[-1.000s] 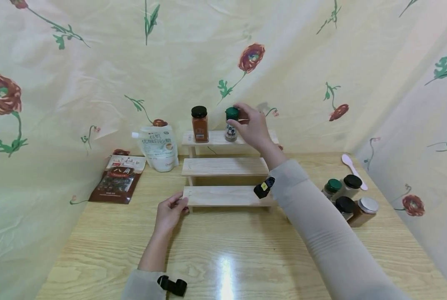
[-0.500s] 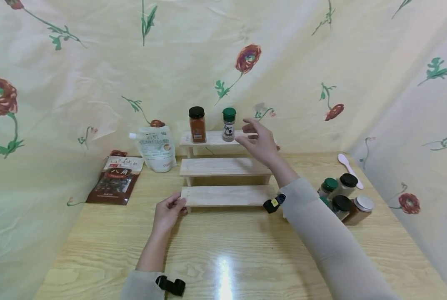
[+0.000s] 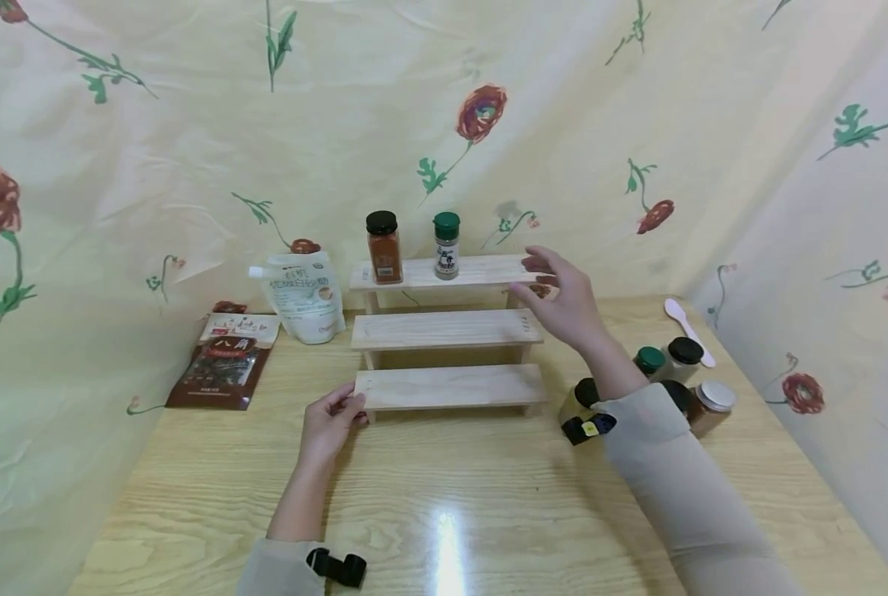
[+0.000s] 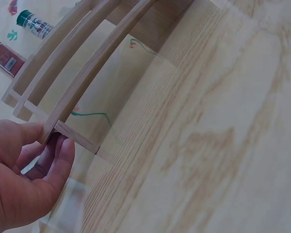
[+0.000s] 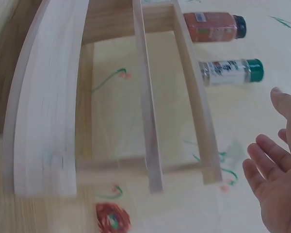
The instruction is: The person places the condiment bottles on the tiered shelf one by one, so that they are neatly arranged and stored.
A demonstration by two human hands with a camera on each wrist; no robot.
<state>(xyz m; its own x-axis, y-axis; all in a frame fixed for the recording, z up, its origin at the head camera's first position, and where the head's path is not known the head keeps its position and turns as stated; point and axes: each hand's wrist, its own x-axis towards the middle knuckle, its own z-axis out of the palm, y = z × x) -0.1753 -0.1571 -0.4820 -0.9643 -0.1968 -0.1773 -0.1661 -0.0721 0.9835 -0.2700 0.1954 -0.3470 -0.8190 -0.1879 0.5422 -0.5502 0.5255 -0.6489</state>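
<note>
A three-tier wooden rack (image 3: 449,387) stands on the table. My left hand (image 3: 329,424) pinches the left end of its lowest shelf, thumb above and fingers curled beneath, as the left wrist view shows. On the top tier, a jar of orange-red spice (image 3: 385,250) with a black lid stands upright at the left. Beside it is a small green-capped spice shaker (image 3: 447,252), also upright. My right hand (image 3: 568,305) is in the air by the rack's right end, fingers spread and holding nothing. Both containers appear in the right wrist view, apart from that hand.
Several spice jars (image 3: 712,401) cluster at the right, partly behind my right forearm. A pale pink spoon (image 3: 688,331) lies behind them. Left of the rack are a white spouted pouch (image 3: 305,302) and a brown packet (image 3: 223,364). Flowered cloth (image 3: 600,124) hangs behind.
My right hand has let go of the green-capped shaker on the top tier and drawn back right and downward. My left hand keeps its grip on the rack.
</note>
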